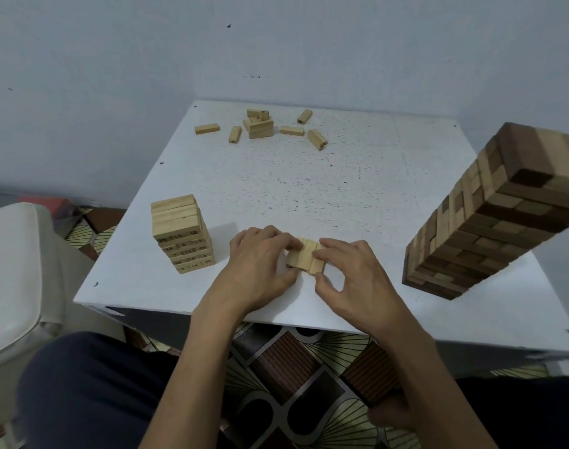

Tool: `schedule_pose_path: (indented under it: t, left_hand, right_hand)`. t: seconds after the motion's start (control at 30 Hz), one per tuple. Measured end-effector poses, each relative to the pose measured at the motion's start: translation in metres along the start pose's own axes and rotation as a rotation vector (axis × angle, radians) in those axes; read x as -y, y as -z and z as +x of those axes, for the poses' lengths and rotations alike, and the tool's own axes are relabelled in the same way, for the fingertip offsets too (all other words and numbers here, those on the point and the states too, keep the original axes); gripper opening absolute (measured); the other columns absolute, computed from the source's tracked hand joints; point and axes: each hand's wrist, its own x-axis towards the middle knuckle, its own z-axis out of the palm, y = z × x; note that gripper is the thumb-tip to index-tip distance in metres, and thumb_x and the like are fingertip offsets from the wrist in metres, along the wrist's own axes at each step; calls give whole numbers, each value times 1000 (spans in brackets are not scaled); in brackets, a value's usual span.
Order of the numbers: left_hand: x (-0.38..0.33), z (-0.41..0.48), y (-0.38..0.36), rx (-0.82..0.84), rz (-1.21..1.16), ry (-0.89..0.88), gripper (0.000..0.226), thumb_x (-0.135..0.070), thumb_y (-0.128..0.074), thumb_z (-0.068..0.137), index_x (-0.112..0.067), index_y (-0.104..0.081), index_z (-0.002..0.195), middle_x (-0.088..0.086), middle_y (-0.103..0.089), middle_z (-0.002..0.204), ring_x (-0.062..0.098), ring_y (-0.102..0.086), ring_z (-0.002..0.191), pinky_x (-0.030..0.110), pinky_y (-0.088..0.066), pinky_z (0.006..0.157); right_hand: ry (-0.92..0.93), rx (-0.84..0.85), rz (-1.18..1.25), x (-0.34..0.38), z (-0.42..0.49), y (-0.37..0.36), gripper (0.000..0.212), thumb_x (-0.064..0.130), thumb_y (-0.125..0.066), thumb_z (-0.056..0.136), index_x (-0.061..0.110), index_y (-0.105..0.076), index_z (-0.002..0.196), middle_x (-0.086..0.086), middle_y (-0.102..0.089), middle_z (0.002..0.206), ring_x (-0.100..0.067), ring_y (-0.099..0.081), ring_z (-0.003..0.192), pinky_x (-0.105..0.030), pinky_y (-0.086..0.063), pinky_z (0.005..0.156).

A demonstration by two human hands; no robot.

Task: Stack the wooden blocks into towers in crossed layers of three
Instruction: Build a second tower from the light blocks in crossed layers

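While the left hand (pixel 260 267) and right hand (pixel 354 277) pinch its sides, the row of pale wooden blocks (pixel 306 256), seemingly three, lies flat on the table (pixel 309 189).

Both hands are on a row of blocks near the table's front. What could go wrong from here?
1. The row of three blocks, pinched by the left hand and right hand, looks staggered at its near ends; a crooked base layer may lean.
2. The tall two-tone tower stands close beside the right forearm; a stray elbow might topple it.
3. The loose blocks lie at the far edge; reaching there could brush the row.
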Motion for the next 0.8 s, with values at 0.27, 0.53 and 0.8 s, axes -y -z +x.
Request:
schedule_pose_path:
  t: [0.27, 0.53, 0.8]
  left_hand:
    - [-2, 7, 5, 73, -207, -62, 36, -22, -70, 87, -29, -61, 121, -15, -54, 140, 13, -49, 123, 36, -38, 104]
    - [4, 6, 4, 68, -247, -62, 48, -30, -78, 82, -34, -58, 125, -19, -62, 118, -4, -55, 99, 6, -37, 78]
    - [5, 7, 9, 130, -224, -55, 58, -28, -76, 84, -37, -52, 136, -26, -54, 106, -5, -50, 102, 5, -34, 78]
  right_hand:
    - [14, 58, 48, 0, 6, 4, 35, 22, -70, 90, 15, -66, 124, 1, -56, 141, -18, -45, 125, -22, -33, 97]
    - [11, 83, 96, -2, 8, 8, 35, 24, -69, 89, 24, -61, 123, 13, -58, 133, -11, -45, 121, -28, -42, 97]
    - [-13, 127, 104, -2, 9, 11, 43, 25, -68, 89, 27, -54, 130, 20, -53, 121, -10, -45, 119, -29, -42, 96]
